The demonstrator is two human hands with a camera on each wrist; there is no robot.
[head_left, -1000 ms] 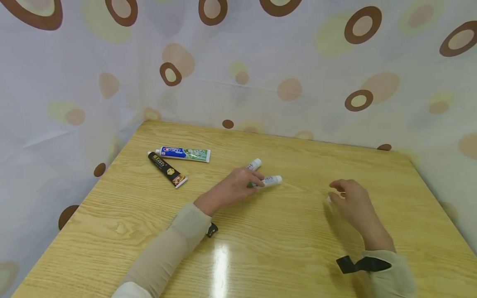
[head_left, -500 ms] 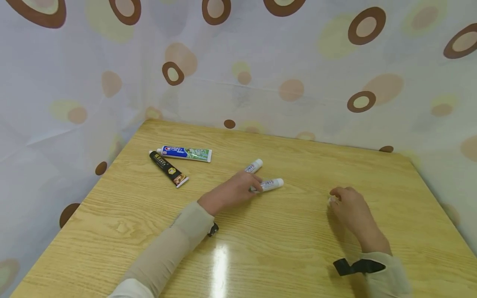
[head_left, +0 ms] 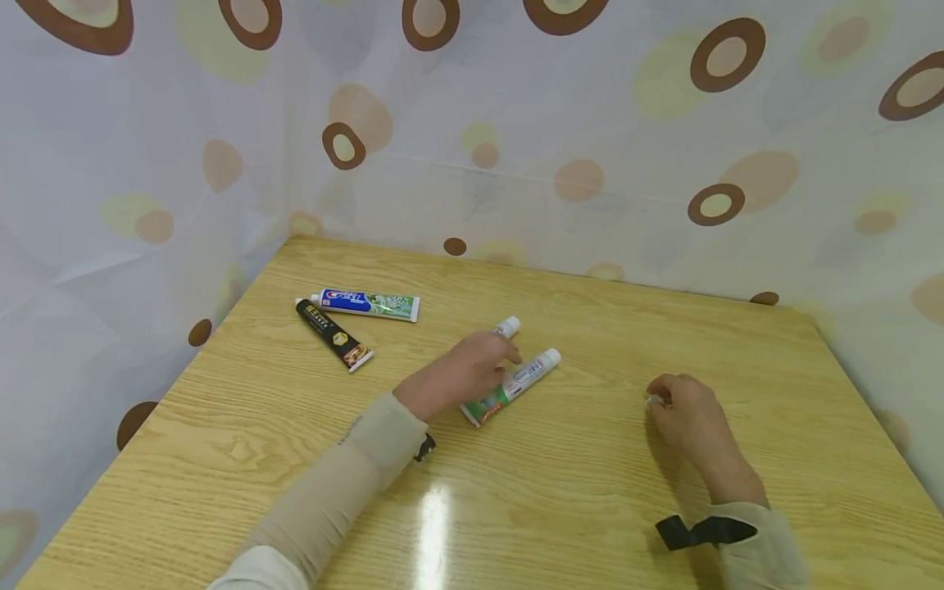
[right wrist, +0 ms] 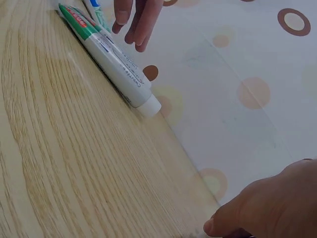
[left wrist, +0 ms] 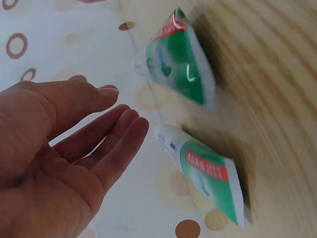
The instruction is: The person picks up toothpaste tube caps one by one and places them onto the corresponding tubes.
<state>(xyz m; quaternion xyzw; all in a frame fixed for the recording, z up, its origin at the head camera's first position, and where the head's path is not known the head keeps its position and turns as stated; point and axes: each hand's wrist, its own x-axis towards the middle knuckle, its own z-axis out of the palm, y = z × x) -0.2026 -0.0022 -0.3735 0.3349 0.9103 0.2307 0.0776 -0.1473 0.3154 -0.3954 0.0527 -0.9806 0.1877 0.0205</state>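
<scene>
My left hand (head_left: 472,373) hovers over two white-and-green toothpaste tubes, its thumb and fingers apart with nothing between them in the left wrist view. The nearer tube (head_left: 516,387) lies slanted on the table, white cap pointing away to the right. Behind it is the second tube (head_left: 507,328), partly covered by the hand in the head view; its green end (left wrist: 210,176) shows in the left wrist view. To the right, my right hand (head_left: 689,418) pinches a small white thing (head_left: 654,399) between thumb and forefinger, mostly hidden by the fingers.
At the far left of the wooden table (head_left: 590,508) lie a blue-and-green toothpaste tube (head_left: 369,304) and a black toothpaste tube (head_left: 333,334), their capped ends close together. A patterned white curtain (head_left: 472,197) rises behind the table's back edge.
The nearer white-and-green tube has turned, its flat end swinging toward the front, and my left hand has let go of it. My right hand has shifted slightly toward me.
</scene>
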